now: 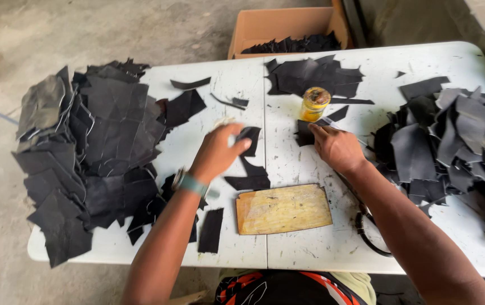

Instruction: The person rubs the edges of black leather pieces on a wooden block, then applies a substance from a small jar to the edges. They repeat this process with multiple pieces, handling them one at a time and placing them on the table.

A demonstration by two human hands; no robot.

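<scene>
The small black leather piece sits near the middle of the white counter, and I see my left hand clamped on it, thumb and fingers pinching its left edge so the piece sticks out to the right of the grip. The hand is a little blurred, so I cannot tell whether the piece is lifted or resting on the counter. Just below it lies another dark scrap, close to but apart from the hand.

My right hand rests knuckles-up on the counter, its fingers closed together and pressing down on a second black piece that lies flat under the fingertips. Just beyond those fingertips stands a small yellow jar with a dark smeared top, upright and nearly touching the piece.

Nearer to me, between both forearms, lies a worn wooden board. A big heap of black cut pieces covers the left end of the counter and another heap the right end. Past the far edge stands a cardboard box with more black pieces inside.
</scene>
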